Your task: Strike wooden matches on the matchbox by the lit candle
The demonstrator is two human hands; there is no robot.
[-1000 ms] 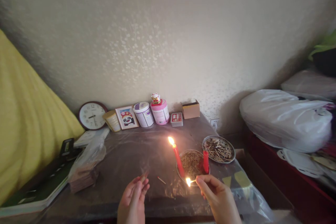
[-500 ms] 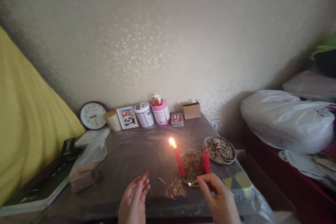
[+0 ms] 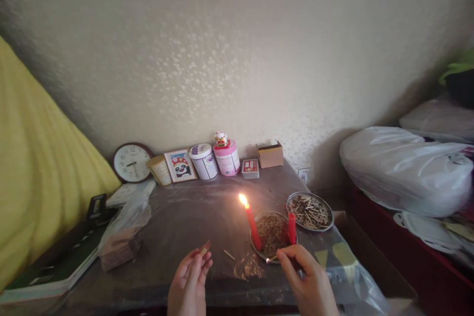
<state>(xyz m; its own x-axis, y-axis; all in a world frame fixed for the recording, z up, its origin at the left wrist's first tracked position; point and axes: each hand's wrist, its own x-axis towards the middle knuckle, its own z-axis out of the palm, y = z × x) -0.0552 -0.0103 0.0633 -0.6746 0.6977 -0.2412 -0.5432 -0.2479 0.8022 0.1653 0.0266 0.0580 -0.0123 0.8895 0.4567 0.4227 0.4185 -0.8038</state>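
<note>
My right hand (image 3: 309, 279) pinches a short match (image 3: 273, 258), its tip glowing near the front rim of a round plate (image 3: 253, 247) of brown grains. Two red candles stand in that plate: the left candle (image 3: 253, 227) leans and burns, while the right candle (image 3: 292, 228) shows no flame. At the lower middle, my left hand (image 3: 190, 279) is closed around a small matchbox (image 3: 205, 248), mostly hidden by the fingers. Between the hands, a loose match (image 3: 228, 255) lies on the table beside scattered bits (image 3: 250, 267).
Behind the candles, a metal dish (image 3: 310, 212) holds many matchsticks. Along the wall stand a clock (image 3: 132, 163), a panda picture (image 3: 180, 166), tubs (image 3: 203, 162), a red-lidded box (image 3: 251, 169) and a cardboard box (image 3: 270, 154). A plastic bag (image 3: 124, 227) lies at left.
The match tip's glow looks slightly different, paler and smaller. Both hands stay nearly where they were, and the left candle still burns.
</note>
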